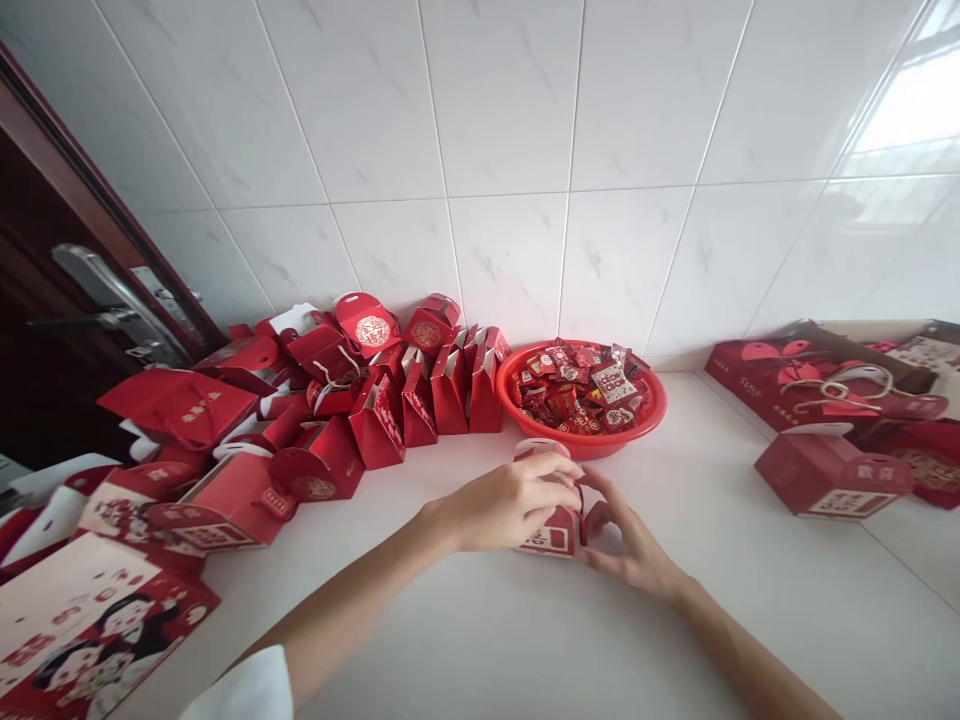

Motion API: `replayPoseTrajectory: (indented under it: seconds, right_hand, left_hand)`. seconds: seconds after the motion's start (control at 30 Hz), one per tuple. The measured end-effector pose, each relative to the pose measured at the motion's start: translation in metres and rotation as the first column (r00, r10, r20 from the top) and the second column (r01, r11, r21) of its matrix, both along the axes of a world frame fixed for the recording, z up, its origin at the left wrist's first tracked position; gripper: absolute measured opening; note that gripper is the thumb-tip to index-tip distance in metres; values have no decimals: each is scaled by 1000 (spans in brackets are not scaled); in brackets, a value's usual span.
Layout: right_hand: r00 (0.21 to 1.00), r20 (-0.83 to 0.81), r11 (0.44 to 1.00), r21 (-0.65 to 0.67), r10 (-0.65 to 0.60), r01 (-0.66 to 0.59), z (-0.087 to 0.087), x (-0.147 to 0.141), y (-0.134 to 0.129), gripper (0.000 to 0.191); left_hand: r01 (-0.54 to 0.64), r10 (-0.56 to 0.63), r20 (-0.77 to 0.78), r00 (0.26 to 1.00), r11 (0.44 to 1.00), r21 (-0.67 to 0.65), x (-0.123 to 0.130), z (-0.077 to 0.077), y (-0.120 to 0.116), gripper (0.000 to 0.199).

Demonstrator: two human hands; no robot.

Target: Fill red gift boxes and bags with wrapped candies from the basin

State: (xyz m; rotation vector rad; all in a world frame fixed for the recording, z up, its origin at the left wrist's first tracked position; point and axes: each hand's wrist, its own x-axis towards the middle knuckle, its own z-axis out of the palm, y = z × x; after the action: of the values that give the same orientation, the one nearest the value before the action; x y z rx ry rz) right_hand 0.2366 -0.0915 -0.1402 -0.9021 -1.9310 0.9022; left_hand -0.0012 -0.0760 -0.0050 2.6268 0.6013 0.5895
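Observation:
A small red candy box (553, 541) with a white printed label stands upright on the white counter in front of me. My left hand (506, 503) reaches over its top, fingers curled around the upper edge and covering much of the box. At its right side, my right hand (628, 548) holds the edge between bent fingers and thumb. What the fingertips press on is partly hidden. Just behind the box sits an orange-red basin (656, 412), filled with wrapped candies (577, 388) in mostly red wrappers.
Several red gift boxes (225, 500) and narrow upright boxes (451, 392) crowd the left side, beside a flat printed bag (82, 630). To the right stand another red box (832, 475) and a large red carton (739, 385). A tiled wall (510, 100) closes off the back.

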Motion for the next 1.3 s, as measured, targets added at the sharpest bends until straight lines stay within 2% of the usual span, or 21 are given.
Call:
replayPoseTrajectory:
  seconds: [0.07,0.13,0.27,0.37,0.5,0.67,0.73,0.87,1.03,1.2,1.3]
  right_hand:
    - [999,-35,999,-22,30,-31,2,1,1,82]
    - [999,-45,1000,5,26,-26,3,2,2,79]
    - [993,-17,973,198,-113,114,9,6,4,62]
    - [979,-17,920,338,-203,197,25,3,1,50]
    - [975,10,864,465,-224,193,52,-15,-3,36]
    - [966,39,849,487,-255,205,65,-36,0,17]
    - [956,14,847,468,-294,254,65,-36,3,13]
    - [939,-51,852,405,-340,330,58,-30,4,15]
    - [918,-101,847,358,-383,393,44,-21,4,14]
    - [895,-99,824,358,-435,440,34,-18,8,10]
    - [894,-91,832,336,-438,442,29,-18,11,11]
  left_hand:
    - [18,-16,41,999,999,-47,5,2,7,28]
    - [-21,29,98,995,996,-83,2,4,12,28]
    - [-157,171,136,976,982,-108,-11,3,20,22]
    - [-220,228,50,972,967,-125,-12,1,21,24]
    - [-263,250,-108,962,957,-125,-1,-3,20,27]
    - [-315,287,-206,936,942,-115,4,-3,23,28]
    - [-338,301,-244,922,932,-128,-1,0,26,31]
    - [-310,247,-317,916,937,-164,-13,6,36,52]
    - [-296,218,-374,901,941,-165,-24,5,43,57]
    - [-310,210,-380,901,924,-223,-38,3,46,70]
    - [-335,217,-434,875,916,-219,-46,2,49,67]
